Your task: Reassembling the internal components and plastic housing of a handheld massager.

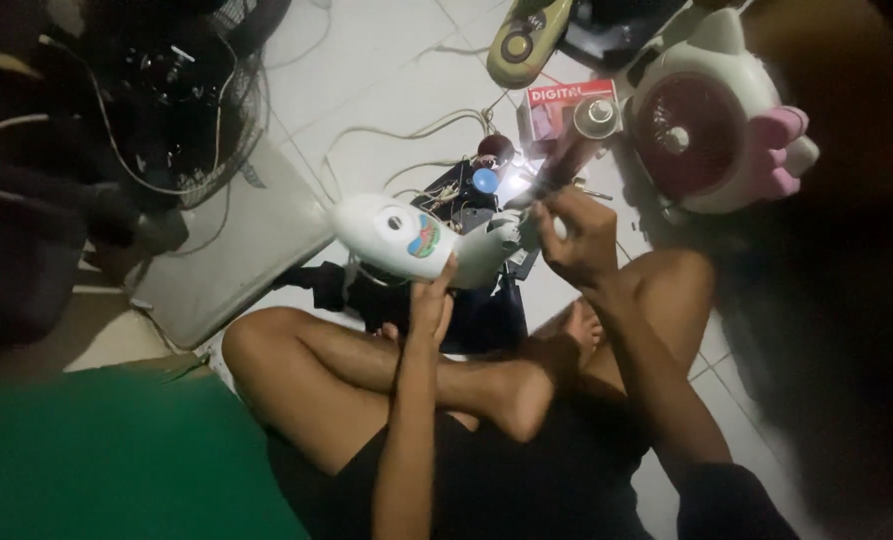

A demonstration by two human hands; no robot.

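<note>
Tiled floor [366, 60]: white casing [406, 240] held between both hands.

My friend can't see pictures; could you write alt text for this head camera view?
A person sitting cross-legged on a white tiled floor steadies a white plastic casing with the left hand, while the right hand holds a tool at its end. A pink-and-white fan lies nearby.

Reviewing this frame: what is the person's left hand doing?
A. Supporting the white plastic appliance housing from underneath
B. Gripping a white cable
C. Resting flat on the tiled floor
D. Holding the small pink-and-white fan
A: the left hand reaches up under the white plastic appliance housing with a colourful round sticker, fingers against its underside, while the right hand works a dark-handled tool at its end.
</note>
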